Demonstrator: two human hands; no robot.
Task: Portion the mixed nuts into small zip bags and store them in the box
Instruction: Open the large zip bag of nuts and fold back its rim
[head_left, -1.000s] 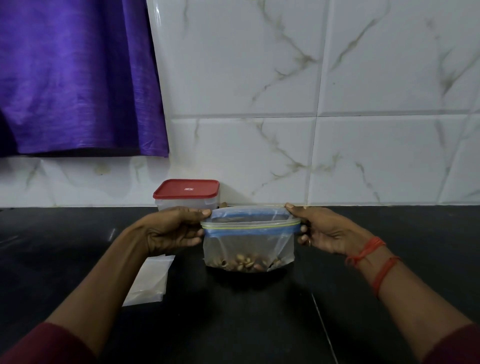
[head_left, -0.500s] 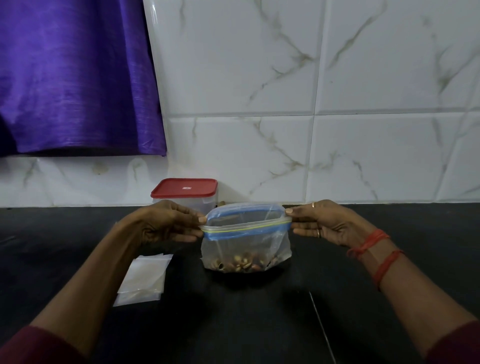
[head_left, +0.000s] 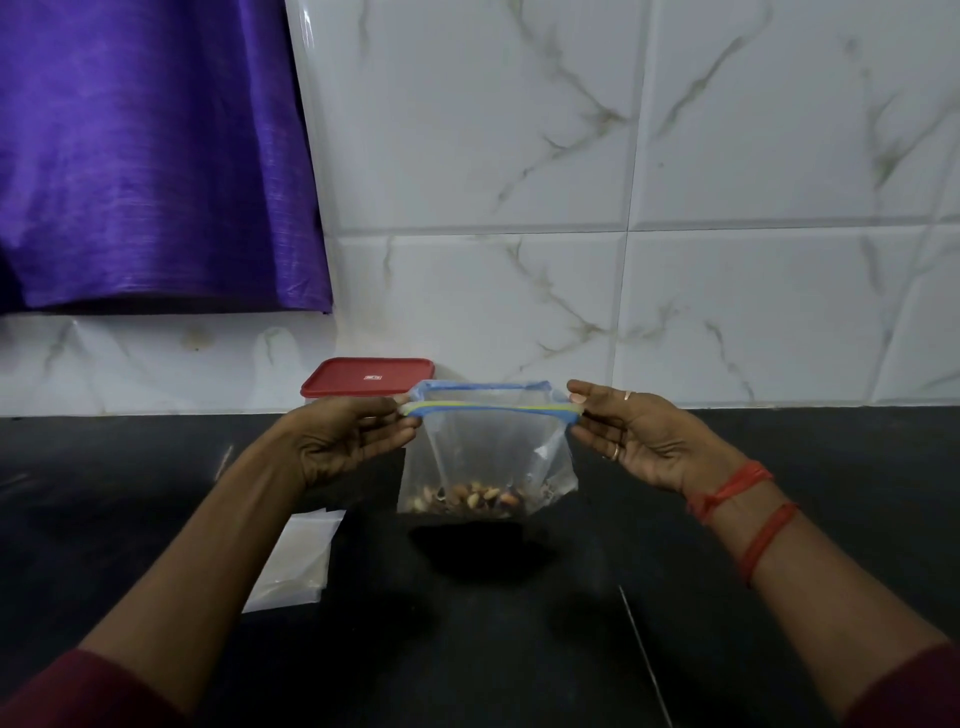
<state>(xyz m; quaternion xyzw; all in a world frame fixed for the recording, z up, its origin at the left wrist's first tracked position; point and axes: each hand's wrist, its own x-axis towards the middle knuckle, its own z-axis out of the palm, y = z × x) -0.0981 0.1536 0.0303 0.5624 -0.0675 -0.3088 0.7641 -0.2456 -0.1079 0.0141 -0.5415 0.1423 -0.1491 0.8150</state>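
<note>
The zip bag (head_left: 488, 457) is of thin clear plastic, a little crinkled and shiny, and the box lid (head_left: 366, 375) is of smooth red plastic with a matt look. The wall tiles (head_left: 519, 156) are glossy with a marble pattern. The purple cloth (head_left: 145, 156) has a silky sheen with fine woven lines, and the black counter (head_left: 841, 467) is smooth with a dull shine.

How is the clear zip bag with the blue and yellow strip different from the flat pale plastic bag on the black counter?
The clear zip bag hangs pinched between the left hand and right hand; the flat pale plastic bag lies on the black counter. The zip bag holds mixed nuts; the flat bag looks empty. Both are thin plastic.
</note>
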